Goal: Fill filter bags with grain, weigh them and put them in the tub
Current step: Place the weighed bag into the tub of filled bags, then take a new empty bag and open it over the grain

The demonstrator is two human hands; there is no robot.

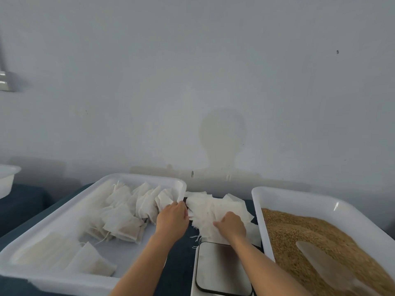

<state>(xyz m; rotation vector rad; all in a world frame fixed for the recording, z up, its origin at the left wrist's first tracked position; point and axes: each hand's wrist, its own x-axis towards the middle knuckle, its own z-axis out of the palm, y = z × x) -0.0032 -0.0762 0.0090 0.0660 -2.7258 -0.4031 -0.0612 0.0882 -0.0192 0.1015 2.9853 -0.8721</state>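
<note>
A loose pile of empty white filter bags (215, 207) lies on the dark table between two white tubs. My left hand (172, 217) reaches into the pile's left edge with its fingers curled around a bag. My right hand (232, 226) rests on the pile's near right side and pinches a bag. The left tub (55, 212) holds several filled bags (124, 218) with drawstrings. The right tub (299, 198) is full of brown grain (303, 229), and a pale scoop (324, 261) lies on the grain. A flat scale (222, 268) sits just below my hands.
Another white tub (7, 178) shows at the far left edge. A plain wall stands close behind the table. A stack of flat bags (49, 251) lies in the near left corner of the left tub.
</note>
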